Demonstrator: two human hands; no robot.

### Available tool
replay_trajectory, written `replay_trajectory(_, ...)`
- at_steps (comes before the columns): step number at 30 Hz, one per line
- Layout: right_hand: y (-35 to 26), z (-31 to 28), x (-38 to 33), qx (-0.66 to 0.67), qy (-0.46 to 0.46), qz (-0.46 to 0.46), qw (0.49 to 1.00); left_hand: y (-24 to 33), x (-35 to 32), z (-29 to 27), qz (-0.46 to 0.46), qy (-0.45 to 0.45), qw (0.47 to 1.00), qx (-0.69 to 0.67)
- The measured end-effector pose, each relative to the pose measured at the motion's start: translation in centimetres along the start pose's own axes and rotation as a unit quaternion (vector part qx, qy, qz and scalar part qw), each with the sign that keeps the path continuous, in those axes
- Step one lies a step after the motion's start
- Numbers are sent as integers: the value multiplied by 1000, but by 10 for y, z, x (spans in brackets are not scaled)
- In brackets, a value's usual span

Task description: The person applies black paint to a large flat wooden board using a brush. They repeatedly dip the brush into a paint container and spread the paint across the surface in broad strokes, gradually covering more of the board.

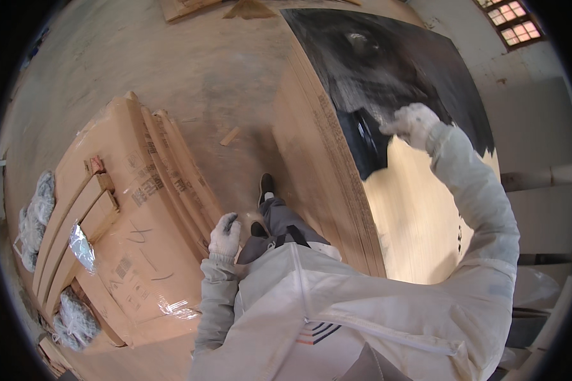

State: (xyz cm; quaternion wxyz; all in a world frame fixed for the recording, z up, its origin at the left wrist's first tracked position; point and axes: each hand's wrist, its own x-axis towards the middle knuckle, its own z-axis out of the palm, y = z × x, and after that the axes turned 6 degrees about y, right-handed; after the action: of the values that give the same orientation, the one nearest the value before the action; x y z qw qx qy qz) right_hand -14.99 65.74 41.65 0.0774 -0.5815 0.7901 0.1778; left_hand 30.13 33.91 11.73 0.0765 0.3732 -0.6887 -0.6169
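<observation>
My right hand (414, 125), in a whitish glove, reaches over a tall stack of boards (337, 197). Its fingers are bent together at the edge of a wet-looking black coating (388, 70) on the top board. A glossy dark blue-black patch (364, 143) lies just left of the fingertips; whether it is coating or a flat piece in the hand I cannot tell. Bare pale wood (413, 216) shows on the near part of the board. My left hand (225, 236), also gloved, hangs low beside my leg with its fingers curled and nothing visible in them; dark smudges mark the glove.
On the left stand large flat cardboard packages (152, 254), with narrow curved cardboard pieces (76, 228) and plastic-wrapped bundles (38, 216) on them. A small scrap (230, 136) lies on the dusty floor between the stacks. A wall with a barred window (511, 22) rises at the far right.
</observation>
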Motion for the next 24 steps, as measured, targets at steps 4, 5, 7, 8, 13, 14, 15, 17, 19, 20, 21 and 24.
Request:
replay_trajectory(4,-37,9,-54,-20,-80,12,997,-13,-30,17,-2,-15,1000,6)
replay_trajectory(5,-39,9,-58,-26,-85,19,996,-14,-34,23,-5,-16,1000,15)
replay_trajectory(7,-29,10,-49,-33,1,8,999,-7,-40,31,-3,-27,1000,-2)
replay_trajectory(8,-20,10,-38,-35,45,4,998,-3,-41,33,-3,-34,999,-9)
replay_trajectory(13,-11,-18,38,32,56,71,995,8,-35,27,1,-25,999,45)
replay_trajectory(14,-14,-20,36,19,48,64,997,4,-33,25,-12,-26,999,43)
replay_trajectory(15,-16,-19,30,6,38,57,998,-3,-33,25,12,-24,1000,-5)
replay_trajectory(17,-28,-3,-1,7,-36,49,998,-6,-33,26,20,-18,999,20)
replay_trajectory(19,-55,5,-46,-32,-105,29,993,-14,-34,25,-5,-18,999,36)
replay_trajectory(20,-73,7,-76,-69,-142,17,987,-15,-37,26,9,-22,999,38)
replay_trajectory(21,-86,18,-111,-42,-134,23,990,-15,-40,28,23,-27,999,38)
replay_trajectory(24,-91,23,-134,-5,-146,72,987,-8,-45,34,-18,-49,998,37)
